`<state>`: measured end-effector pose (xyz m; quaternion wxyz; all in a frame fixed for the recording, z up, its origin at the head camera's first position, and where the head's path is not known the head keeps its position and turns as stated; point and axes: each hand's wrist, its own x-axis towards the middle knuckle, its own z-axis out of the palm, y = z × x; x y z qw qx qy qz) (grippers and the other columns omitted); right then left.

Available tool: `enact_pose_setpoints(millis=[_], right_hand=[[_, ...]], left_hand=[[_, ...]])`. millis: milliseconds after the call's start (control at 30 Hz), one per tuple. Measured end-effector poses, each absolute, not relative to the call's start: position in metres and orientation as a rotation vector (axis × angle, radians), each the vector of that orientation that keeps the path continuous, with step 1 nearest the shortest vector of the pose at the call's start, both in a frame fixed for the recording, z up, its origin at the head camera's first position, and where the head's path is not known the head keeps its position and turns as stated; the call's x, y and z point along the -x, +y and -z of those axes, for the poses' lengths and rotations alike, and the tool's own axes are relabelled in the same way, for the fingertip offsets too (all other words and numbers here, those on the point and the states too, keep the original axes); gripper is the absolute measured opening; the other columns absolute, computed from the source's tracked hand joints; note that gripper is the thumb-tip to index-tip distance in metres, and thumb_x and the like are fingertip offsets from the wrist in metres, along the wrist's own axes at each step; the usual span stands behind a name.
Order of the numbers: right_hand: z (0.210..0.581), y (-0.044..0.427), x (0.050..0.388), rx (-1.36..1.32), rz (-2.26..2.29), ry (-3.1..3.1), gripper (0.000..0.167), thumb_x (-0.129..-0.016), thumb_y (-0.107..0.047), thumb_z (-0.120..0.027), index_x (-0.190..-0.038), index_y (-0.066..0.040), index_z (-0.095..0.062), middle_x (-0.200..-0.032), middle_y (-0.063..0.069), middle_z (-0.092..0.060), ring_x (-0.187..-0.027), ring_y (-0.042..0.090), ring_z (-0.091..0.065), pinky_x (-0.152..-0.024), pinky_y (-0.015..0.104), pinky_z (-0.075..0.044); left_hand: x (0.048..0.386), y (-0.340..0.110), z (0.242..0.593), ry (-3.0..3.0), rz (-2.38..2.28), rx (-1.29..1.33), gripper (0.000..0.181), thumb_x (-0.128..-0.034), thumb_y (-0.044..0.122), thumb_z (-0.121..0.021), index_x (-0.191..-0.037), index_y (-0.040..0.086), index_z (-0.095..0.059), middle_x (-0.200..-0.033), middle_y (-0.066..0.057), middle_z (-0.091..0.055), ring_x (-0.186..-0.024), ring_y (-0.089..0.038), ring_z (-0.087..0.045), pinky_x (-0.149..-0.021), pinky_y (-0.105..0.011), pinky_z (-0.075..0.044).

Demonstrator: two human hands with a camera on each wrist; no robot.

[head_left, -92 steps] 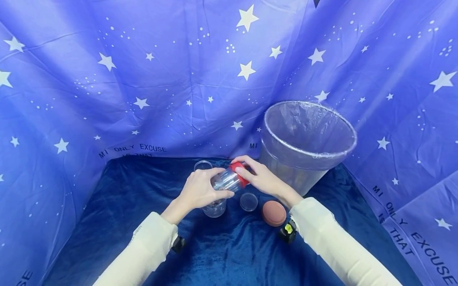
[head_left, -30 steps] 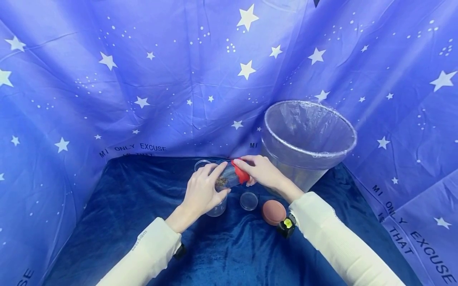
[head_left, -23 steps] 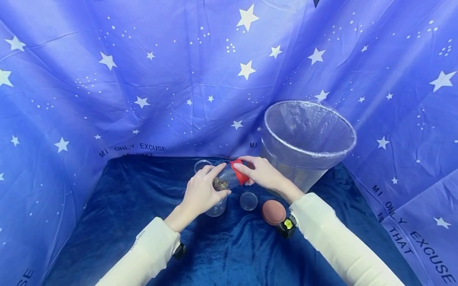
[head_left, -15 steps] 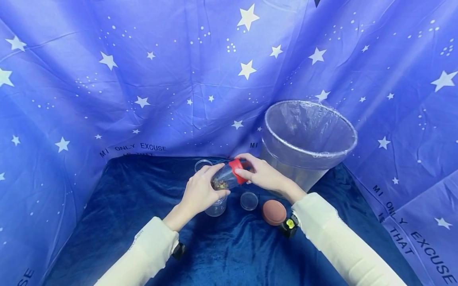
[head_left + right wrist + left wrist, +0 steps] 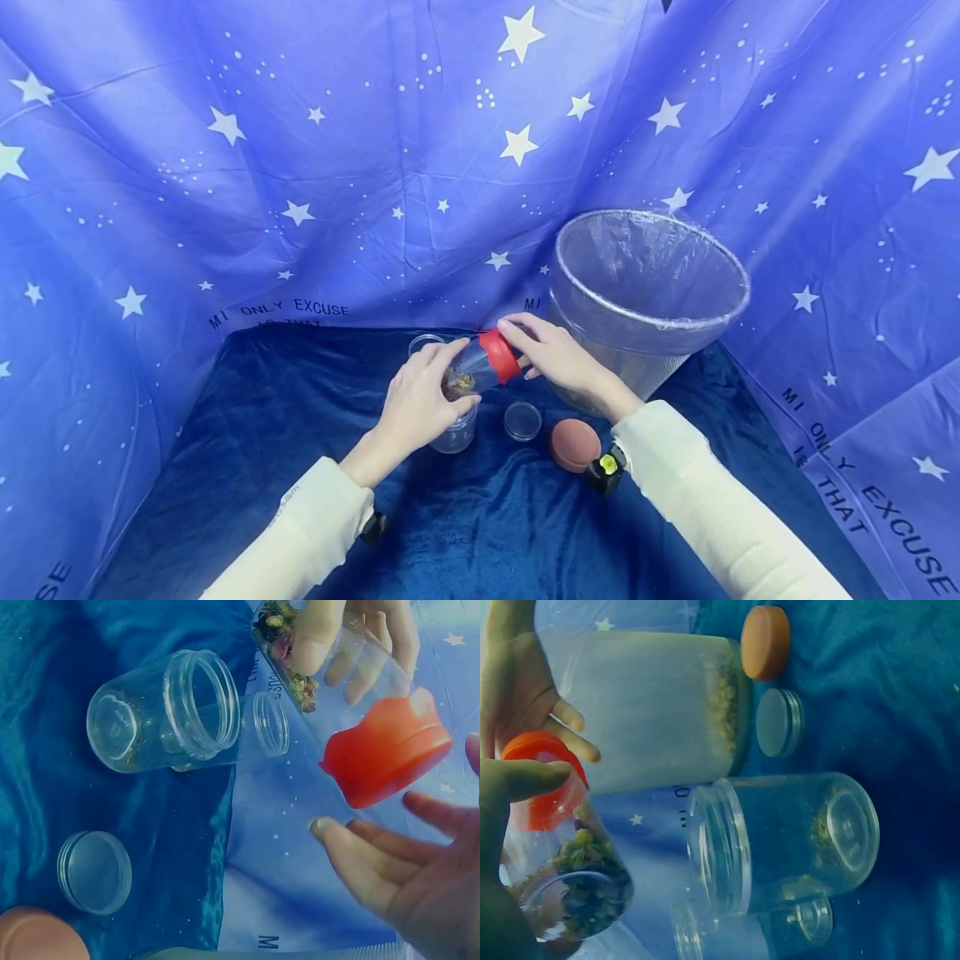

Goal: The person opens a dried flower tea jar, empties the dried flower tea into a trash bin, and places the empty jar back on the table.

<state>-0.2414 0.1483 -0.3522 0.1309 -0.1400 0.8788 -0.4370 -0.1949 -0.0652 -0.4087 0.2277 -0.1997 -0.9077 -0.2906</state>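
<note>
My left hand [image 5: 416, 396] grips a clear jar [image 5: 474, 365] from the side, tilted above the cloth. Dried flower buds [image 5: 589, 874] in yellow, green and pink lie toward the jar's bottom. A red cover [image 5: 499, 356] with a wavy edge wraps its mouth end. Beside that cover is my right hand [image 5: 420, 877], its fingers loosely spread; the right wrist view shows a gap between them and the cover. Below the left hand stands an uncovered clear jar [image 5: 787, 832] with a few crumbs inside. Another uncovered clear jar [image 5: 784, 930] is partly hidden behind it.
A clear round lid [image 5: 522, 422] and a brownish-pink round lid [image 5: 575, 445] lie on the dark blue cloth [image 5: 465, 533] right of the jars. A large bin [image 5: 652, 325] with a plastic liner stands behind the right hand. A starry blue curtain [image 5: 360, 142] hangs behind.
My right hand has let go of the red cover and opened beside it. The flowers have come into sight near the jar's bottom. My left hand keeps its grip on the jar.
</note>
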Motion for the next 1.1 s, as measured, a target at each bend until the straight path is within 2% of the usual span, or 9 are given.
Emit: enact_pose_setpoints(millis=[100, 233, 300, 433, 633, 800, 900, 1000, 1100], right_hand=[[0.3528, 0.1470, 0.2421, 0.300, 1.265, 2.538, 0.059, -0.097, -0.062, -0.043, -0.128, -0.016, -0.059, -0.107, 0.015, -0.070, -0.074, 0.021, -0.072, -0.064, 0.035, -0.059], [0.3547, 0.1443, 0.2403, 0.225, 1.221, 2.492, 0.063, -0.095, -0.066, -0.044, -0.120, -0.010, -0.062, -0.088, 0.012, -0.065, -0.061, 0.027, -0.071, -0.056, 0.036, -0.059], [0.3554, 0.1432, 0.2388, 0.223, 1.222, 2.466, 0.062, -0.095, -0.063, -0.047, -0.121, -0.009, -0.062, -0.082, 0.011, -0.064, -0.059, 0.028, -0.071, -0.055, 0.036, -0.059], [0.3566, 0.1432, 0.2369, 0.279, 1.269, 2.421, 0.059, -0.097, -0.052, -0.052, -0.134, -0.006, -0.056, -0.082, 0.011, -0.068, -0.056, 0.023, -0.069, -0.058, 0.038, -0.060], [0.3568, 0.1454, 0.2367, 0.401, 1.305, 2.416, 0.059, -0.096, -0.043, -0.059, -0.144, -0.010, -0.047, -0.092, 0.016, -0.070, -0.068, 0.020, -0.070, -0.066, 0.037, -0.060], [0.3569, 0.1466, 0.2377, 0.492, 1.294, 2.440, 0.056, -0.095, -0.039, -0.063, -0.144, -0.016, -0.048, -0.123, 0.017, -0.064, -0.095, 0.025, -0.069, -0.073, 0.037, -0.059], [0.3570, 0.1459, 0.2381, 0.536, 1.291, 2.451, 0.054, -0.094, -0.036, -0.065, -0.143, -0.019, -0.049, -0.134, 0.015, -0.059, -0.108, 0.027, -0.064, -0.072, 0.034, -0.058], [0.3573, 0.1450, 0.2385, 0.576, 1.309, 2.450, 0.054, -0.093, -0.033, -0.066, -0.143, -0.019, -0.049, -0.134, 0.016, -0.059, -0.109, 0.028, -0.063, -0.072, 0.033, -0.057], [0.3575, 0.1445, 0.2387, 0.599, 1.328, 2.450, 0.055, -0.092, -0.032, -0.068, -0.143, -0.020, -0.050, -0.133, 0.016, -0.060, -0.103, 0.026, -0.065, -0.074, 0.033, -0.057]], left_hand=[[0.1960, -0.0657, 0.4123, -2.413, 0.624, 0.631, 0.075, -0.0654, 0.031, -0.090, -0.133, 0.016, -0.060, -0.114, -0.009, -0.066, -0.101, -0.030, -0.066, -0.081, -0.048, -0.055], [0.1970, -0.0663, 0.4169, -2.327, 0.482, 0.694, 0.074, -0.0638, 0.029, -0.089, -0.131, 0.014, -0.061, -0.115, -0.010, -0.066, -0.103, -0.030, -0.065, -0.085, -0.049, -0.054], [0.1969, -0.0666, 0.4185, -2.314, 0.464, 0.701, 0.074, -0.0633, 0.028, -0.089, -0.130, 0.014, -0.061, -0.115, -0.010, -0.066, -0.104, -0.031, -0.065, -0.086, -0.049, -0.053], [0.1964, -0.0663, 0.4193, -2.349, 0.496, 0.679, 0.074, -0.0633, 0.028, -0.090, -0.130, 0.014, -0.061, -0.114, -0.010, -0.066, -0.105, -0.031, -0.064, -0.089, -0.049, -0.053], [0.1964, -0.0663, 0.4169, -2.433, 0.606, 0.615, 0.073, -0.0654, 0.028, -0.089, -0.131, 0.014, -0.060, -0.113, -0.009, -0.066, -0.106, -0.028, -0.063, -0.096, -0.049, -0.049], [0.1961, -0.0673, 0.4143, -2.457, 0.674, 0.583, 0.073, -0.0662, 0.027, -0.089, -0.132, 0.014, -0.059, -0.114, -0.009, -0.066, -0.108, -0.027, -0.062, -0.097, -0.050, -0.048], [0.1964, -0.0679, 0.4133, -2.462, 0.687, 0.573, 0.073, -0.0665, 0.027, -0.089, -0.132, 0.014, -0.059, -0.115, -0.009, -0.067, -0.108, -0.028, -0.062, -0.096, -0.050, -0.048], [0.1969, -0.0688, 0.4124, -2.465, 0.691, 0.564, 0.073, -0.0661, 0.027, -0.089, -0.131, 0.014, -0.059, -0.115, -0.009, -0.067, -0.109, -0.028, -0.063, -0.095, -0.050, -0.048], [0.1973, -0.0700, 0.4114, -2.470, 0.691, 0.557, 0.073, -0.0656, 0.026, -0.089, -0.131, 0.014, -0.059, -0.115, -0.008, -0.067, -0.111, -0.029, -0.062, -0.094, -0.050, -0.049]])
